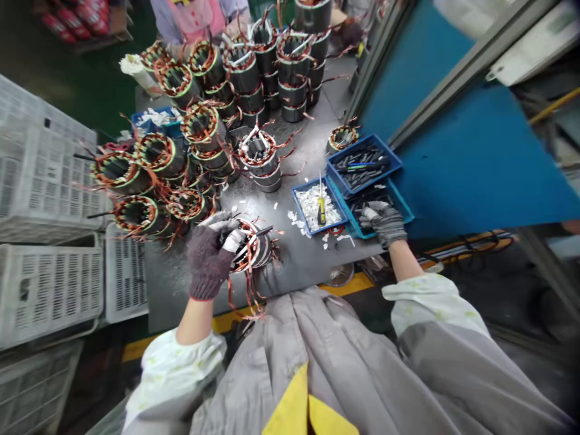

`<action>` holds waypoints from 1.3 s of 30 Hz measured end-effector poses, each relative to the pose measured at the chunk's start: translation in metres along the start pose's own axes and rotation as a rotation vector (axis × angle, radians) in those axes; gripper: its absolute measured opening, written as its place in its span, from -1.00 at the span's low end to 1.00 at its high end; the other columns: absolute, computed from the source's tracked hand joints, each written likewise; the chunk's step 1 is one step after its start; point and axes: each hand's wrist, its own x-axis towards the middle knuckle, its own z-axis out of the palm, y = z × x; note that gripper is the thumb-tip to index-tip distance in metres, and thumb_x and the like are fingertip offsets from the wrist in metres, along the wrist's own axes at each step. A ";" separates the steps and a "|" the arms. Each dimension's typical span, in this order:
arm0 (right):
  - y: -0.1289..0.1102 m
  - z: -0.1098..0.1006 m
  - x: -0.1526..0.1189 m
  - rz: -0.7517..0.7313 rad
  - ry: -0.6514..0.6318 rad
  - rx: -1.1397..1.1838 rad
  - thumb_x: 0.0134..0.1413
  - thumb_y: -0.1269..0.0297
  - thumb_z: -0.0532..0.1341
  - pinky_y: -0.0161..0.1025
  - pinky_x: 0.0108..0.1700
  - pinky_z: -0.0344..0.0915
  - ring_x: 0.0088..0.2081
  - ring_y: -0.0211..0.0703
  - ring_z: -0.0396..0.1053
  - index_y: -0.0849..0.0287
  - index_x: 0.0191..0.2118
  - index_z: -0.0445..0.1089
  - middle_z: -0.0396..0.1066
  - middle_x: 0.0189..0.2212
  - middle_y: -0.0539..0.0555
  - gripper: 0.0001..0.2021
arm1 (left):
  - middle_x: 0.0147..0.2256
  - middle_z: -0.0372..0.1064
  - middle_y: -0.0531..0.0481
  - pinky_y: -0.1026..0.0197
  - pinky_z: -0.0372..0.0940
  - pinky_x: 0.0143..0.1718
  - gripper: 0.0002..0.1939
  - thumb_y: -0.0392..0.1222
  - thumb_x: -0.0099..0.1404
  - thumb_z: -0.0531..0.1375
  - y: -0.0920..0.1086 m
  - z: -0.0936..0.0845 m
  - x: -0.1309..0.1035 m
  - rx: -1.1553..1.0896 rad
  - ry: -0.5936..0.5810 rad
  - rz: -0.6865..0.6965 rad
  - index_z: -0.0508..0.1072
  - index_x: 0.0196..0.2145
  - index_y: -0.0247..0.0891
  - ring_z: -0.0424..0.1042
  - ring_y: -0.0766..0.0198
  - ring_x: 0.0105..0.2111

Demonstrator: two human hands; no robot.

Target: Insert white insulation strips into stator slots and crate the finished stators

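Note:
My left hand [212, 251], in a dark knitted glove with white-wrapped fingertips, grips the rim of a motor stator [259, 249] lying tilted near the table's front edge. Copper wires hang from that stator toward my lap, and a dark strip sticks out of its opening. Over the lower blue tray [405, 208] is my right hand [383, 222], in a grey glove, its fingers bent together among black pieces. Whatever those fingertips pinch is hidden. A second blue tray [393, 158] of black strips rests partly on the lower one, with a pen across it.
A blue tray of white bits [309, 205] holds a yellow-handled screwdriver [321, 208]. Stacked stators [242, 75] crowd the table's back and left; another stack [263, 160] stands mid-table. White crates [49, 290] stand left, a blue panel [466, 157] right. A person [199, 18] is across the table.

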 end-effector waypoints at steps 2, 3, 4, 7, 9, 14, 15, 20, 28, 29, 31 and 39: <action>-0.011 0.027 -0.030 0.009 -0.102 0.098 0.09 0.09 0.38 -0.14 -0.41 0.55 -0.47 -0.09 0.54 0.16 -0.12 0.42 0.58 -0.35 0.11 -0.68 | 0.11 0.54 -0.13 -0.10 0.36 0.29 -0.76 -0.02 0.43 0.26 0.000 0.001 0.000 0.011 0.001 0.006 0.57 -0.04 -0.16 0.48 0.04 0.21; -0.017 0.043 -0.046 -0.019 -0.158 0.130 0.08 0.06 0.39 -0.14 -0.40 0.54 -0.47 -0.09 0.54 0.15 -0.13 0.44 0.58 -0.35 0.10 -0.66 | 0.11 0.54 -0.13 -0.09 0.35 0.29 -0.75 -0.02 0.43 0.26 0.000 0.001 0.000 0.017 0.002 0.009 0.57 -0.04 -0.17 0.48 0.05 0.21; -0.023 0.059 -0.061 -0.071 -0.208 0.143 0.08 0.03 0.38 -0.13 -0.38 0.55 -0.47 -0.08 0.54 0.14 -0.13 0.46 0.58 -0.35 0.09 -0.66 | 0.11 0.54 -0.12 -0.09 0.35 0.29 -0.75 -0.01 0.43 0.26 0.000 0.002 0.000 0.023 0.003 0.008 0.57 -0.04 -0.17 0.48 0.06 0.21; -0.034 0.098 -0.093 -0.309 -0.265 0.058 0.18 0.05 0.29 -0.07 -0.19 0.57 -0.34 -0.05 0.59 0.10 -0.16 0.54 0.62 -0.32 0.09 -0.75 | 0.10 0.55 -0.12 -0.07 0.36 0.28 -0.75 0.00 0.44 0.25 -0.001 0.002 -0.001 0.032 0.008 -0.013 0.57 -0.05 -0.16 0.49 0.06 0.20; -0.035 0.112 -0.100 -0.452 -0.282 -0.042 0.20 0.15 0.25 -0.03 -0.04 0.55 -0.21 -0.01 0.60 0.08 -0.18 0.58 0.64 -0.26 0.10 -0.80 | 0.10 0.55 -0.12 -0.07 0.36 0.28 -0.74 0.00 0.43 0.25 -0.001 0.002 -0.001 0.044 0.012 -0.022 0.57 -0.04 -0.16 0.48 0.06 0.20; -0.026 0.128 -0.100 -0.609 -0.369 -0.195 0.28 0.30 0.19 -0.01 0.10 0.51 -0.07 0.04 0.58 0.04 -0.13 0.64 0.66 -0.14 0.10 -0.75 | 0.15 0.51 -0.13 -0.07 0.35 0.30 -0.75 -0.04 0.44 0.25 -0.004 0.003 -0.003 0.035 -0.020 -0.020 0.56 0.00 -0.15 0.46 0.06 0.23; -0.025 0.132 -0.101 -0.627 -0.385 -0.214 0.30 0.32 0.18 -0.01 0.12 0.50 -0.05 0.04 0.58 0.04 -0.10 0.65 0.66 -0.12 0.11 -0.73 | 0.15 0.50 -0.13 -0.06 0.35 0.30 -0.75 -0.05 0.44 0.25 -0.005 0.003 -0.004 0.020 -0.017 -0.017 0.56 0.01 -0.15 0.46 0.06 0.23; -0.020 0.145 -0.098 -0.648 -0.458 -0.294 0.32 0.36 0.22 0.00 0.19 0.47 0.00 0.06 0.57 0.06 -0.03 0.66 0.65 -0.05 0.15 -0.74 | 0.12 0.52 -0.11 -0.07 0.35 0.29 -0.76 -0.04 0.42 0.27 -0.006 0.004 -0.004 0.031 0.008 -0.023 0.57 -0.03 -0.14 0.47 0.05 0.22; -0.015 0.147 -0.095 -0.663 -0.487 -0.281 0.33 0.34 0.22 0.01 0.20 0.46 0.02 0.05 0.57 0.02 0.00 0.66 0.65 -0.03 0.12 -0.73 | 0.14 0.51 -0.12 -0.08 0.36 0.29 -0.75 -0.02 0.43 0.26 -0.005 0.003 -0.004 0.056 -0.011 -0.032 0.57 -0.01 -0.14 0.46 0.05 0.23; -0.016 0.150 -0.096 -0.656 -0.495 -0.296 0.33 0.34 0.22 0.00 0.19 0.46 0.00 0.05 0.57 0.02 0.01 0.65 0.66 -0.04 0.13 -0.72 | 0.15 0.51 -0.12 -0.08 0.36 0.30 -0.75 -0.02 0.43 0.26 -0.005 0.003 -0.004 0.065 -0.018 -0.035 0.56 -0.01 -0.14 0.46 0.05 0.24; -0.016 0.153 -0.095 -0.637 -0.486 -0.294 0.30 0.33 0.24 -0.01 0.16 0.47 -0.03 0.05 0.57 0.04 0.01 0.65 0.66 -0.07 0.13 -0.73 | 0.15 0.51 -0.12 -0.09 0.35 0.30 -0.75 -0.03 0.43 0.25 -0.006 0.004 -0.004 0.068 -0.024 -0.032 0.56 -0.01 -0.14 0.46 0.05 0.24; -0.023 0.152 -0.083 -0.581 -0.511 -0.304 0.30 0.32 0.23 -0.11 0.04 0.45 -0.08 0.00 0.56 0.11 -0.09 0.63 0.65 -0.14 0.13 -0.79 | 0.13 0.52 -0.11 -0.07 0.36 0.29 -0.74 -0.01 0.43 0.25 -0.005 0.003 -0.004 0.057 -0.015 -0.023 0.56 -0.01 -0.14 0.45 0.06 0.23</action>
